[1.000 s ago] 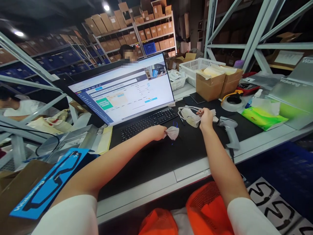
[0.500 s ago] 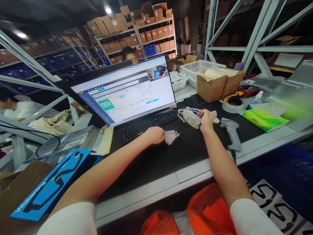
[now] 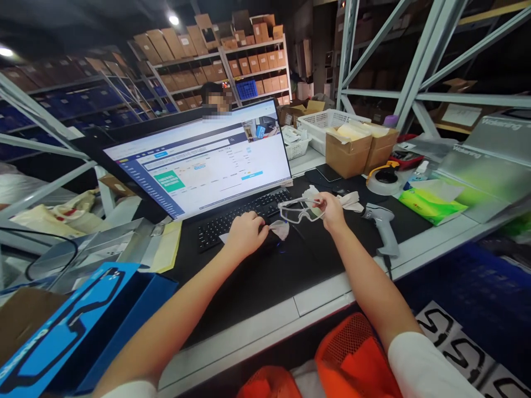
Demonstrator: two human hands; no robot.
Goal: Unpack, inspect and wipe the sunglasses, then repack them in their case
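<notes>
My right hand point(image 3: 332, 213) is closed on a pair of clear glasses point(image 3: 283, 209), lifted above the black mat with the lenses facing me. A crumpled white tissue point(image 3: 350, 201) sticks out on the far side of that hand, and more white shows behind the lenses. By the keyboard's front edge, my left hand point(image 3: 246, 235) has its fingers curled round another whitish crumpled piece, like a tissue or cloth point(image 3: 280, 229). Part of this piece is hidden under the fingers. A grey barcode scanner point(image 3: 382, 224) lies right of my right hand.
A monitor point(image 3: 207, 177) and black keyboard point(image 3: 209, 235) stand ahead. To the right are a tape dispenser point(image 3: 384, 179), a green tissue pack point(image 3: 433, 204) and cardboard boxes point(image 3: 346, 155). An open blue box point(image 3: 120, 326) sits at left. Behind the monitor is a person point(image 3: 213, 98).
My left hand has moved left towards the keyboard with the whitish piece. My right hand has shifted slightly left, and the glasses have turned so their lenses show more plainly. The view has shifted too.
</notes>
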